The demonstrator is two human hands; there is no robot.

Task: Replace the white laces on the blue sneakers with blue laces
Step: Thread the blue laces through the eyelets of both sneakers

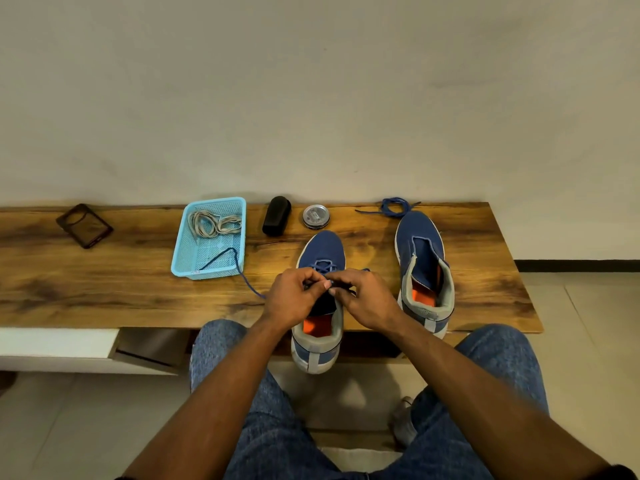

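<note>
Blue lace [242, 271], thin cord, pinched by both hands [294, 299] [367, 299] over mesh sneaker [320, 251]

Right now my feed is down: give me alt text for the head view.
Both hands, left hand and right hand, pinch a blue lace over the near sneaker on a wooden table. The second sneaker stands unlaced to its right, a coiled blue lace behind it. White laces lie in a blue basket.
</note>
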